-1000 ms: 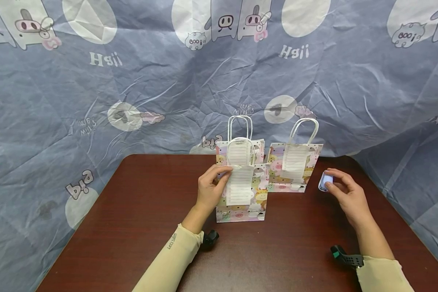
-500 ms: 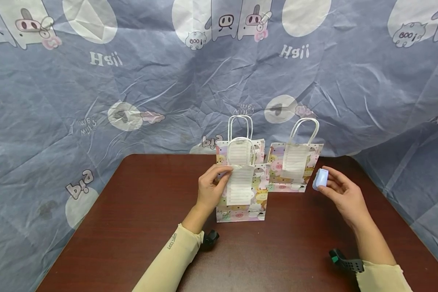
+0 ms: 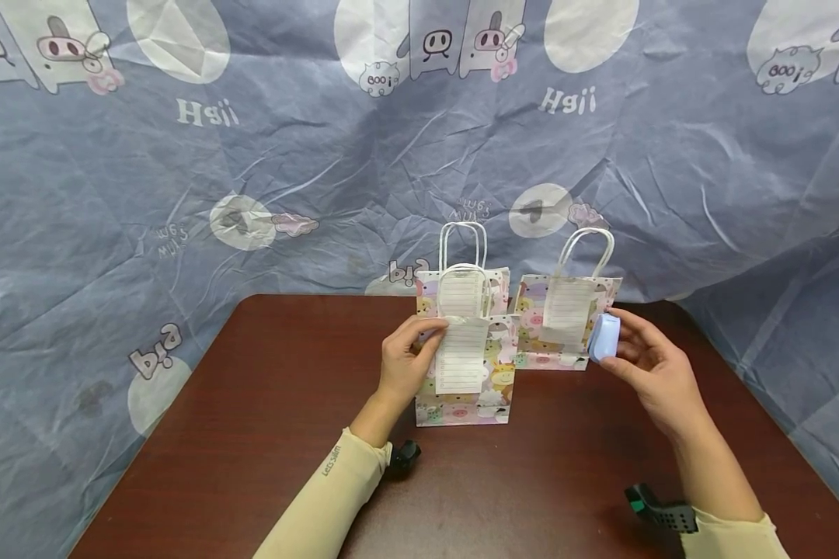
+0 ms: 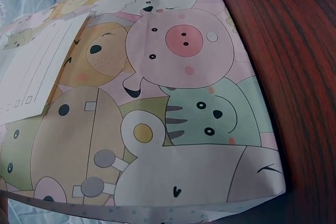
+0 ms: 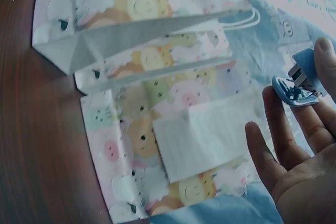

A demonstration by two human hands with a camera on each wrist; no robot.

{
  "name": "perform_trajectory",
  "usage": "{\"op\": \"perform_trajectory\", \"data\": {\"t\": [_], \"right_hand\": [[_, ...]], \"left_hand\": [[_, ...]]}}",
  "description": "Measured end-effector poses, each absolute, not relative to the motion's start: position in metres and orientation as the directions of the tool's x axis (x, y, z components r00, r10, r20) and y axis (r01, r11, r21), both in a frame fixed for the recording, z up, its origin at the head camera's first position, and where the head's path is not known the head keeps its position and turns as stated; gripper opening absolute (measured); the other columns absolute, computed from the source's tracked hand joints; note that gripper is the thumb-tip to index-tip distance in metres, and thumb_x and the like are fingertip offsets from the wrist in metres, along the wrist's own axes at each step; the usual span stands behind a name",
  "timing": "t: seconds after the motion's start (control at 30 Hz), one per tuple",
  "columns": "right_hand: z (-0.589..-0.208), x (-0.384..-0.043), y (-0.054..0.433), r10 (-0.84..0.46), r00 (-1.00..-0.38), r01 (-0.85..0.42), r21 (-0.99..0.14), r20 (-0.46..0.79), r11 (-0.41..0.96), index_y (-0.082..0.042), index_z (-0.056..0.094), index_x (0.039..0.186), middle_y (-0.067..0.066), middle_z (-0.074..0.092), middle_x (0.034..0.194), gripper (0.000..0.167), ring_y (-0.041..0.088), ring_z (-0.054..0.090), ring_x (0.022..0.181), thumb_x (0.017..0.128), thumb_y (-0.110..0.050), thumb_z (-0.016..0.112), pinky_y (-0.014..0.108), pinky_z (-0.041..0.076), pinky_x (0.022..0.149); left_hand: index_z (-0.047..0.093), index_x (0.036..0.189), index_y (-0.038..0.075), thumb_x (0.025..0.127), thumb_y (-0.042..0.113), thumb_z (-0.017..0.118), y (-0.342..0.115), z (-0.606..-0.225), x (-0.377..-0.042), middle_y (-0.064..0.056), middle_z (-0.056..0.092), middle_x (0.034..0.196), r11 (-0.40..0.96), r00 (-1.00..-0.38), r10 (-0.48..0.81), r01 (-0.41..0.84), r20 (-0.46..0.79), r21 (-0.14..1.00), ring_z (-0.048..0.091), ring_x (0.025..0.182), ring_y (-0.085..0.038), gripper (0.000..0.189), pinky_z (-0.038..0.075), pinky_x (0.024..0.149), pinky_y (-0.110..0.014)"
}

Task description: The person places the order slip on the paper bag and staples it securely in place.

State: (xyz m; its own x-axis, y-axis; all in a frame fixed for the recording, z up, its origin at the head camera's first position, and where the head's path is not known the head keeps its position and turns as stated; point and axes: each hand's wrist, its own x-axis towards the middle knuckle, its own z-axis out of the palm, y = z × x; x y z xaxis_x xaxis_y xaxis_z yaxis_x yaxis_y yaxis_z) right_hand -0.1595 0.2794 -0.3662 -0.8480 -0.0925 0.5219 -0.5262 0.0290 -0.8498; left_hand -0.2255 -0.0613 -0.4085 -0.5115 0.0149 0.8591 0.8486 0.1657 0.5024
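Note:
A small paper gift bag with cartoon animals stands at the front, a lined white sheet lying against its face. My left hand pinches the sheet at the bag's top edge; in the left wrist view only the bag and the sheet show, the fingers hidden. Raised to the right, my right hand holds a small light-blue stapler between thumb and fingers. Its jaws stand apart in the right wrist view, where the stapler shows metal inside.
Behind the front bag stands a matching bag, partly covered. Another bag with a lined sheet stands to the right, overlapped by the stapler. All are on a dark brown table, before a blue printed cloth.
My right hand has moved a little left with the stapler, toward the bags, and turned it in the fingers. The left hand has stayed at the front bag's top edge.

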Motion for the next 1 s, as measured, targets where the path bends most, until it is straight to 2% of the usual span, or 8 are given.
{"op": "perform_trajectory", "data": {"t": [0.13, 0.27, 0.4, 0.53, 0.63, 0.77, 0.87, 1.0], "right_hand": [[-0.361, -0.155, 0.27, -0.154, -0.83, -0.539, -0.842, 0.536, -0.024, 0.007, 0.039, 0.146, -0.002, 0.066, 0.12, 0.07, 0.005, 0.069, 0.104, 0.082, 0.027, 0.059, 0.016, 0.056, 0.079], [-0.356, -0.155, 0.258, -0.223, -0.787, -0.553, -0.818, 0.575, -0.156, 0.009, 0.033, 0.146, 0.004, 0.065, 0.125, 0.073, 0.011, 0.068, 0.108, 0.081, 0.031, 0.057, 0.02, 0.057, 0.083], [-0.352, -0.156, 0.248, -0.276, -0.744, -0.579, -0.793, 0.608, -0.187, 0.006, 0.032, 0.145, 0.006, 0.065, 0.125, 0.074, 0.012, 0.068, 0.108, 0.08, 0.032, 0.057, 0.021, 0.057, 0.085], [-0.348, -0.157, 0.237, -0.278, -0.743, -0.607, -0.788, 0.609, -0.103, 0.005, 0.04, 0.14, 0.001, 0.066, 0.123, 0.071, 0.009, 0.068, 0.106, 0.078, 0.031, 0.06, 0.019, 0.056, 0.087], [-0.345, -0.157, 0.229, -0.25, -0.755, -0.629, -0.777, 0.606, 0.015, 0.008, 0.047, 0.134, -0.005, 0.068, 0.117, 0.066, 0.005, 0.066, 0.103, 0.075, 0.029, 0.066, 0.015, 0.054, 0.085], [-0.342, -0.157, 0.22, -0.238, -0.755, -0.651, -0.74, 0.61, 0.167, 0.011, 0.051, 0.129, -0.012, 0.069, 0.114, 0.063, 0.002, 0.063, 0.108, 0.072, 0.025, 0.072, 0.012, 0.05, 0.089], [-0.34, -0.157, 0.212, -0.241, -0.753, -0.657, -0.723, 0.612, 0.213, 0.01, 0.052, 0.129, -0.015, 0.068, 0.114, 0.063, 0.001, 0.06, 0.114, 0.071, 0.023, 0.075, 0.012, 0.043, 0.098], [-0.335, -0.16, 0.201, -0.251, -0.741, -0.671, -0.704, 0.623, 0.233, 0.008, 0.054, 0.127, -0.019, 0.069, 0.112, 0.062, 0.001, 0.059, 0.115, 0.071, 0.02, 0.077, 0.014, 0.037, 0.103]], "left_hand": [[0.074, 0.101, 0.005, 0.089, -0.001, 0.071, -0.061, -0.409, -0.225, -0.012, 0.071, 0.087, 0.163, -0.511, 0.014, 0.849, 0.86, 0.502, 0.039, 0.05, -0.011, 0.013, 0.033, 0.043, -0.018], [0.074, 0.1, 0.005, 0.09, 0.0, 0.071, -0.06, -0.408, -0.225, -0.011, 0.07, 0.085, 0.171, -0.51, 0.009, 0.848, 0.86, 0.501, 0.037, 0.049, -0.012, 0.012, 0.032, 0.042, -0.02], [0.074, 0.1, 0.005, 0.089, 0.0, 0.071, -0.06, -0.408, -0.225, -0.011, 0.07, 0.086, 0.172, -0.512, 0.009, 0.847, 0.859, 0.503, 0.039, 0.049, -0.013, 0.013, 0.034, 0.042, -0.02], [0.074, 0.1, 0.004, 0.088, -0.002, 0.072, -0.06, -0.408, -0.224, -0.012, 0.07, 0.085, 0.179, -0.515, 0.007, 0.844, 0.857, 0.506, 0.038, 0.049, -0.011, 0.013, 0.034, 0.043, -0.019], [0.074, 0.099, 0.003, 0.087, -0.003, 0.072, -0.059, -0.407, -0.224, -0.012, 0.069, 0.085, 0.183, -0.515, 0.003, 0.843, 0.857, 0.506, 0.039, 0.049, -0.013, 0.014, 0.034, 0.043, -0.019], [0.074, 0.1, 0.004, 0.087, -0.003, 0.072, -0.059, -0.408, -0.224, -0.012, 0.07, 0.086, 0.182, -0.513, 0.007, 0.845, 0.858, 0.504, 0.041, 0.05, -0.014, 0.015, 0.035, 0.044, -0.018], [0.075, 0.1, 0.005, 0.088, -0.002, 0.072, -0.06, -0.408, -0.224, -0.012, 0.071, 0.088, 0.175, -0.516, 0.011, 0.844, 0.857, 0.506, 0.041, 0.05, -0.014, 0.014, 0.035, 0.044, -0.018], [0.075, 0.1, 0.005, 0.089, 0.0, 0.071, -0.061, -0.407, -0.225, -0.012, 0.071, 0.089, 0.165, -0.518, 0.012, 0.845, 0.855, 0.509, 0.04, 0.05, -0.014, 0.012, 0.034, 0.043, -0.02]]}}
